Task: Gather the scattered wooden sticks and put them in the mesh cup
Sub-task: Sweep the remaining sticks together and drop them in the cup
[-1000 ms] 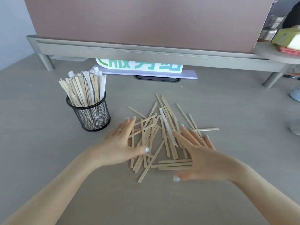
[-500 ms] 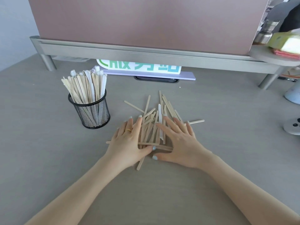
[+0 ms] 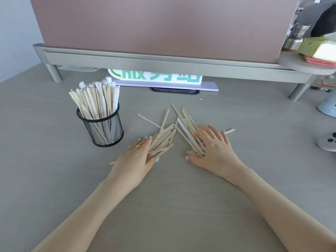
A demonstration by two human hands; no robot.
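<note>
A black mesh cup (image 3: 103, 130) stands upright at the left on the grey table, packed with wooden sticks. Loose wooden sticks (image 3: 163, 137) lie in two bunches on the table to its right. My left hand (image 3: 136, 157) lies flat on the lower end of the left bunch, fingers spread. On the right bunch (image 3: 187, 124) rests my right hand (image 3: 212, 148), palm down, with one white stick among the wood. A single stick (image 3: 229, 131) pokes out beyond my right fingers. Neither hand has lifted any stick.
A metal monitor riser (image 3: 163, 60) spans the back, with a pink panel above it and a lilac sign base (image 3: 163, 86) beneath. A white controller (image 3: 327, 142) and a pale lamp base (image 3: 327, 108) sit at the right edge.
My hands came together over the pile, then slid apart. The sticks now lie split into a left bunch and a right bunch, each under one hand.
</note>
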